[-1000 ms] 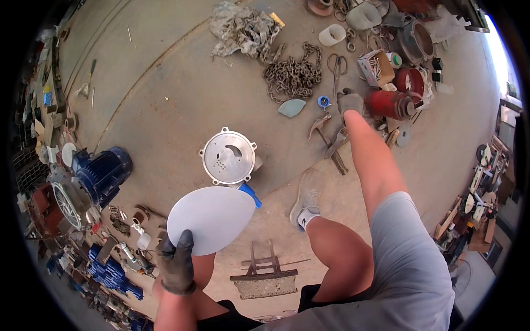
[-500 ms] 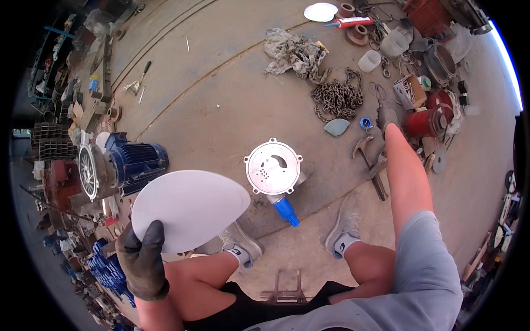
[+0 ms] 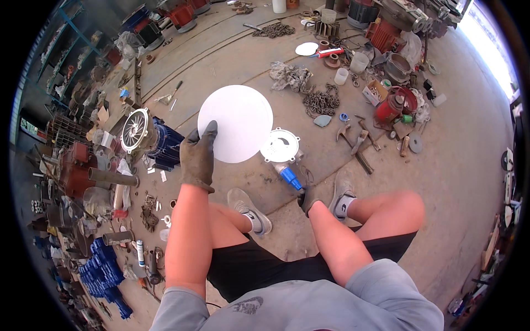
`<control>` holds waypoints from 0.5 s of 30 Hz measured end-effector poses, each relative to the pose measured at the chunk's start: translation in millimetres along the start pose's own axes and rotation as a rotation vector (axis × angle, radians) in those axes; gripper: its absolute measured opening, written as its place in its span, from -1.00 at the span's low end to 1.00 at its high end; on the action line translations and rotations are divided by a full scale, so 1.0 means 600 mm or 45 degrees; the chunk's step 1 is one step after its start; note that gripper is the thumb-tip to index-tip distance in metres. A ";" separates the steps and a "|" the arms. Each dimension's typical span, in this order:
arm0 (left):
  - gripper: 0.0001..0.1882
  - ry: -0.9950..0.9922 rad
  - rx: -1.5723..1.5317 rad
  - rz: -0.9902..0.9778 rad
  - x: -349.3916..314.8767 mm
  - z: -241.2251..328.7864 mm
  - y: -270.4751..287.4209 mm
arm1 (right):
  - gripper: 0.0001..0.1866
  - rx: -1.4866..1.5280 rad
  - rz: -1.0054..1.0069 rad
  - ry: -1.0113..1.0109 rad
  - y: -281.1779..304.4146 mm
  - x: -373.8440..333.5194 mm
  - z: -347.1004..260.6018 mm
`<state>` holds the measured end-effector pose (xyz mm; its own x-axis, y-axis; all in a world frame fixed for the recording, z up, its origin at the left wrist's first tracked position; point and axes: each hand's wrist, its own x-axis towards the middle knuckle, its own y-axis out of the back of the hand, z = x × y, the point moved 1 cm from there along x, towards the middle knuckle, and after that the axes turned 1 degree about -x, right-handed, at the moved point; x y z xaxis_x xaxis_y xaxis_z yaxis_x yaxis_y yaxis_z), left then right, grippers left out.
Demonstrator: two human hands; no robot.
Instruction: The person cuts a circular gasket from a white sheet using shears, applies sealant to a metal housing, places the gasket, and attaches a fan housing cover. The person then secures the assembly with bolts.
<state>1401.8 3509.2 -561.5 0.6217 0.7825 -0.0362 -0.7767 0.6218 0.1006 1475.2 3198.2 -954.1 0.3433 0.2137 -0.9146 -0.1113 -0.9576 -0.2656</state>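
Your left hand [image 3: 200, 155] is clamped on the disc [image 3: 236, 124] at its lower-left edge, thumb flat over the near face. Disc sits up and right of that grip, held off the floor, broad face to the camera; round, so no long axis to log. Your right hand [image 3: 309, 200] is curled by the free end of the blue pipe [image 3: 290, 177]; too dark and small there to tell whether it's closed on anything.

Housing [image 3: 280, 145] stands on the floor between your hands, forward of your feet. Disc's right edge overlaps the housing's left rim in view. Right hand is the nearer one to the housing. Pipe's long axis runs from the housing down and right, toward that hand.

Containers, all forward and right: open box [image 3: 369, 96] with pale rods inside, beyond the hammer [image 3: 343, 132]; cup [image 3: 342, 76] and tub [image 3: 359, 63] past the chain [image 3: 321, 102], contents not visible.
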 end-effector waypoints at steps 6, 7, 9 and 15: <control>-0.61 -0.097 -0.196 0.089 0.011 -0.017 0.046 | -0.78 -0.432 -0.039 0.697 -0.098 -0.342 -0.162; -0.61 -0.103 -0.184 0.089 0.019 -0.024 0.040 | -0.79 -0.484 -0.095 0.837 -0.090 -0.385 -0.199; -0.58 -0.093 -0.107 0.151 0.025 -0.049 0.051 | -0.83 -0.416 -0.063 1.242 -0.080 -0.507 -0.231; -0.62 -0.120 -0.377 -0.206 -0.066 0.024 -0.003 | -0.71 0.690 -1.036 1.182 0.011 -0.636 -0.260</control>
<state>1380.2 3476.6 -545.7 0.7352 0.6747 0.0653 -0.6543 0.7315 -0.1920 1489.0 3080.0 -558.9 0.9632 0.2651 0.0444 0.1467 -0.3800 -0.9133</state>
